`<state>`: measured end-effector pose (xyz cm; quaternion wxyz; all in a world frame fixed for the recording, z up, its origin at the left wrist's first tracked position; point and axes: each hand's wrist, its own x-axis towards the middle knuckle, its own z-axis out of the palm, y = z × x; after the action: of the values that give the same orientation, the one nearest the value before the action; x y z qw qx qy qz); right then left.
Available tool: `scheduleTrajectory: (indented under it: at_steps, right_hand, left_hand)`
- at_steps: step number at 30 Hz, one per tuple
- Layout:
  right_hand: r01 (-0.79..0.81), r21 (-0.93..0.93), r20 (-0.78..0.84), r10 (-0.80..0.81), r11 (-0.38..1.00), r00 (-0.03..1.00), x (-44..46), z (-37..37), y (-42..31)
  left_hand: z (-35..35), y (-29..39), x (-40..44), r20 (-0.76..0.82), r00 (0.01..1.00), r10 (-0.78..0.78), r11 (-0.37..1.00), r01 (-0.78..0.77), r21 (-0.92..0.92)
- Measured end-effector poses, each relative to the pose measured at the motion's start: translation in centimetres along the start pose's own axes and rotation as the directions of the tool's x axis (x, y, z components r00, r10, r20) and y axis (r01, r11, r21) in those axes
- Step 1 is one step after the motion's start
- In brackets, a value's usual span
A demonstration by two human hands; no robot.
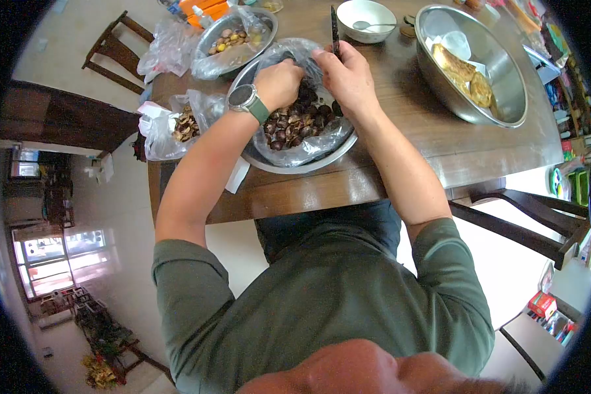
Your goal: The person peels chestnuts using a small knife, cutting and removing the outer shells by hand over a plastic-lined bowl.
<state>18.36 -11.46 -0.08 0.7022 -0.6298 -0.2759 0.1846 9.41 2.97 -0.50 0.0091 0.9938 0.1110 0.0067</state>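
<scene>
A steel basin (300,169) lined with a clear plastic bag (335,141) holds dark brown chestnuts (305,128) among bits of shell. Over its far left part is my left hand (279,84), a watch on its wrist. Its fingers curl inward and down; whatever they hold is hidden. At the basin's far right rim, my right hand (349,77) is closed on a narrow black tool (335,31) that points up and away from me. It looks like a knife, but its lower part is hidden by the hand.
Behind stands a smaller steel bowl (269,41) with yellow and brown chestnuts. Left lies a plastic bag of shells (186,125). A white bowl with a spoon (368,14) is at the back. A large steel bowl (515,98) holds yellow-brown pieces at right. A chair (532,223) stands right.
</scene>
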Motion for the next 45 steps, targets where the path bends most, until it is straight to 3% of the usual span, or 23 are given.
scheduleTrajectory:
  at_steps: [8, 11, 13, 15, 17, 19, 21, 25, 26, 29, 34, 38, 42, 45]
  right_hand:
    - [0.004, -0.017, 0.008, -0.004, 1.000, 1.000, 0.0, 0.0, -0.1]
    - [0.006, -0.006, 0.017, -0.006, 1.000, 1.000, 0.0, 0.0, 0.2]
    - [-0.006, 0.007, 0.023, 0.006, 1.000, 1.000, 0.0, 0.1, 0.2]
    - [-0.002, -0.044, 0.013, 0.002, 0.999, 1.000, 0.0, 0.0, 0.4]
    - [-0.010, -0.052, 0.026, 0.012, 0.999, 1.000, 0.1, 0.0, 0.2]
    - [-0.035, -0.022, 0.067, 0.036, 0.999, 0.997, -0.4, 0.1, -0.3]
    - [0.054, -0.019, 0.186, -0.049, 0.998, 0.981, -0.8, 0.0, -0.8]
    - [0.278, -0.088, 0.388, -0.224, 0.957, 0.894, -1.3, 0.5, -0.7]
    - [0.279, -0.108, 0.415, -0.212, 0.954, 0.885, -1.7, 0.3, -1.0]
    - [0.276, -0.176, 0.511, -0.152, 0.945, 0.846, -2.1, 0.2, -2.0]
    - [0.357, -0.161, 0.543, -0.220, 0.920, 0.810, -2.3, 0.4, -2.5]
    - [0.322, -0.213, 0.577, -0.147, 0.922, 0.803, -2.7, 0.4, -3.2]
    - [0.266, -0.124, 0.574, -0.150, 0.956, 0.805, -2.5, 0.5, -2.3]
    - [0.375, -0.300, 0.563, -0.155, 0.877, 0.812, -2.5, 0.6, -2.6]
  left_hand:
    - [0.8, -1.0, 0.1, -0.029, 0.999, -0.022, 0.995, 0.019, -0.097]
    - [2.4, -3.3, 0.5, -0.191, 0.973, 0.129, 0.956, -0.173, -0.238]
    - [-0.7, -2.4, -0.6, -0.070, 0.996, 0.058, 0.903, -0.082, -0.421]
    - [-3.7, -1.3, -2.2, 0.067, 0.998, -0.022, 0.772, 0.059, -0.633]
    - [-5.6, -1.2, -3.6, 0.226, 0.970, -0.088, 0.524, 0.238, -0.818]
    - [-4.0, -2.9, -4.5, 0.086, 0.995, -0.044, 0.338, 0.095, -0.936]
    - [-4.1, -2.8, -6.2, -0.023, 0.998, -0.061, 0.145, -0.014, -0.989]
    - [-4.7, -1.5, -8.7, -0.116, 0.987, -0.115, 0.027, -0.113, -0.993]
    - [-4.4, -1.7, -9.1, -0.120, 0.986, -0.117, 0.035, -0.116, -0.993]
    - [-4.0, -0.9, -9.4, -0.159, 0.982, -0.102, -0.112, -0.171, -0.979]
    - [-2.6, -0.8, -9.5, -0.188, 0.981, -0.058, -0.103, -0.193, -0.976]
    - [-2.1, -0.1, -10.0, -0.233, 0.966, -0.109, -0.080, -0.242, -0.967]
    - [-1.9, -0.5, -10.1, -0.270, 0.938, -0.215, -0.045, -0.286, -0.957]
    - [-1.9, -1.2, -10.3, -0.318, 0.905, -0.283, -0.067, -0.349, -0.935]
